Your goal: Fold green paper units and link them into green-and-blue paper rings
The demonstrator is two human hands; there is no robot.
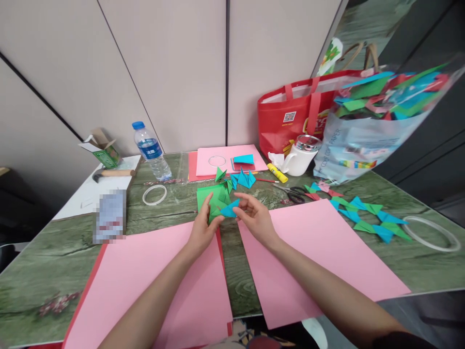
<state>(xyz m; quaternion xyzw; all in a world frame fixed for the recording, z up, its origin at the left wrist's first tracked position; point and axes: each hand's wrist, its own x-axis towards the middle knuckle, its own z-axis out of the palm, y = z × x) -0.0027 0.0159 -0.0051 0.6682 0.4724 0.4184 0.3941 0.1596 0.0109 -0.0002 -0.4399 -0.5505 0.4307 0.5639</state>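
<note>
My right hand [254,215] pinches a small blue folded paper piece [230,209] between thumb and fingers, above the middle of the table. Just left of it is my left hand [204,227], its thumb and index finger apart. The left thumb is close to the blue piece's left tip; whether it touches I cannot tell. Behind the hands lies a stack of green paper squares [205,195]. Beyond it are a small green folded piece [220,174] and blue folded pieces [247,178].
Large pink sheets [152,271] lie under both forearms. Scissors [292,195], a glue stick [278,173], a white mug [301,156] and a joined blue-green paper chain [370,218] are rightward. A water bottle [151,151], tape roll [154,195] and hammer [113,173] are leftward.
</note>
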